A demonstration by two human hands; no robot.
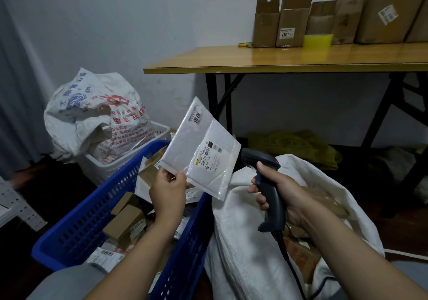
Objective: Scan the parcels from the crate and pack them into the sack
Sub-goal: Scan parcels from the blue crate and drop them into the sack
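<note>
My left hand [168, 189] pinches the lower edge of a white bubble mailer [196, 147] and holds it up above the blue crate [92, 211], its shipping label facing me. My right hand [281, 189] grips the handle of a black barcode scanner [266, 177], whose head sits just right of the mailer's label. Several cardboard boxes and labelled packets lie inside the crate. The white woven sack [250, 248] stands open to the right of the crate, under my right forearm, with brown parcels visible inside it.
Behind the crate, a white basket [120, 165] holds a full printed sack [92, 114]. A wooden folding table [278, 61] at the back right carries cardboard boxes [289, 24]. Green sacks [294, 147] lie on the floor beneath it. A grey curtain hangs at the left.
</note>
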